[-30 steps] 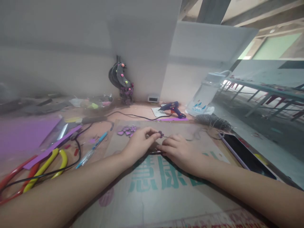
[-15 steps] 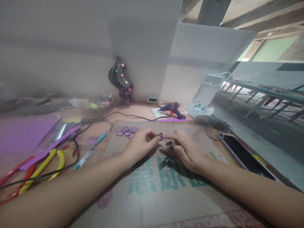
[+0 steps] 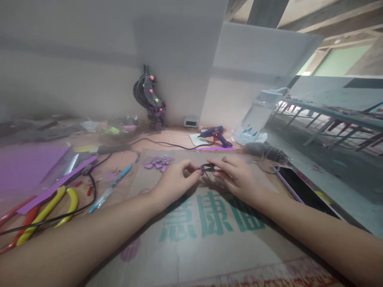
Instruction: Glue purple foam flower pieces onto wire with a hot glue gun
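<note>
Over the middle of the board, my left hand (image 3: 176, 181) pinches a small purple piece between thumb and fingertips; the fingers largely cover it. My right hand (image 3: 236, 175) is closed on small dark thread snips (image 3: 207, 168), whose two blades spread apart and point left. Their tips meet the purple piece at my left fingertips. A thin cord end hangs just below; I cannot tell whether the blades touch it. Several purple flower and heart pieces with dark edges (image 3: 157, 162) lie left of my left hand.
A blue glue gun (image 3: 217, 134) rests behind my hands, its black cable running left. Right are a water bottle (image 3: 254, 115), grey yarn (image 3: 266, 153) and a phone (image 3: 305, 191). Left lie yellow-handled pliers (image 3: 43, 215), a blue pen (image 3: 113, 185) and purple sheets (image 3: 32, 167). A decorated crescent (image 3: 151, 97) leans on the wall.
My right hand has taken up the snips, which lay under it on the board, and brought their blades to the purple piece. My left hand keeps its pinch in nearly the same place.
</note>
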A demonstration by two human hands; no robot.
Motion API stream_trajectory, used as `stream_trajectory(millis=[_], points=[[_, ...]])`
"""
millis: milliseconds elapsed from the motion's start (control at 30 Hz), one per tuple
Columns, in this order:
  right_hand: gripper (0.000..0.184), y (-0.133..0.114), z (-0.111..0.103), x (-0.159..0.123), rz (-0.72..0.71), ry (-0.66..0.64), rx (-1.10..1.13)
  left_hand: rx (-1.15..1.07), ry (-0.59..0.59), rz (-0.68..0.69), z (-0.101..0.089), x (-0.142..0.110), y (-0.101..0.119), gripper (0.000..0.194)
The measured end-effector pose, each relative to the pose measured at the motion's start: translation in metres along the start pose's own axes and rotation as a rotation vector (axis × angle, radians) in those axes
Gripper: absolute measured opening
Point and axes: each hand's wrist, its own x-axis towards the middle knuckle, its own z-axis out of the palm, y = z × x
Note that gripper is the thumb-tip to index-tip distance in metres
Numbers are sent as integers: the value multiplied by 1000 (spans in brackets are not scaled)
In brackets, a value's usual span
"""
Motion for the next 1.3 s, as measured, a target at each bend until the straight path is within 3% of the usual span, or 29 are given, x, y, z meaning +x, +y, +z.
stream_trajectory(millis=[567,933,1300], points=[[32,1,2,1,-5,-22,-64,92,14,8,-1,0,1,16],[32,-1,-2,3,14,-80,-80,125,3,93,-2,-1,2,15],[29,5,5,0,-1,-25,10,135,-16,125,-4,-1,1,15]])
